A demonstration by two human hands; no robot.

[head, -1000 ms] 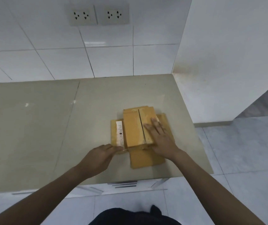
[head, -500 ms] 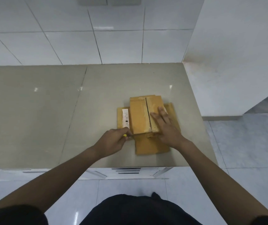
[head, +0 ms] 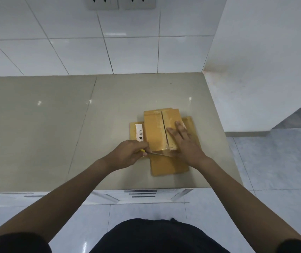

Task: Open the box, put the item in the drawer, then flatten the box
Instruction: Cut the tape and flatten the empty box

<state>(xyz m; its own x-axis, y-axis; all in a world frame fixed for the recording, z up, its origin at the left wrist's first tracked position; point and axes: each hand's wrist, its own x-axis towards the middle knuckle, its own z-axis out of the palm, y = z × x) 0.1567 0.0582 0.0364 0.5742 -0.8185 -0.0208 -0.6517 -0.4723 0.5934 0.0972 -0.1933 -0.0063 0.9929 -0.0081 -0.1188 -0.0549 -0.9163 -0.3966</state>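
Both of your hands are on the cardboard box (head: 154, 132), which lies on the beige counter (head: 54, 125) toward its right end, near the front edge. The box is largely spread out: 1 flap extends toward you (head: 168, 165), 1 flap to the left carries a white label (head: 139, 132), and another shows at the right side under your palm. 2 top panels meet at a centre seam running away from you, with clear tape glinting along it.

Your right hand (head: 186, 145) lies flat on the right top panel, fingers extended and slightly spread, pressing down and gripping nothing. Your left hand (head: 127, 154) is curled closed around a small cutter with a yellow handle (head: 143, 151); its thin blade (head: 157, 153) points right, lying along the near edge of the top panels where the front flap joins. The blade tip sits just beside your right wrist area; whether it touches the tape, you cannot tell from this view.

2 wall sockets (head: 121, 2) sit on the white tiled wall above. Drawer fronts (head: 142, 193) show below the counter edge, closed. No item from the box is visible.
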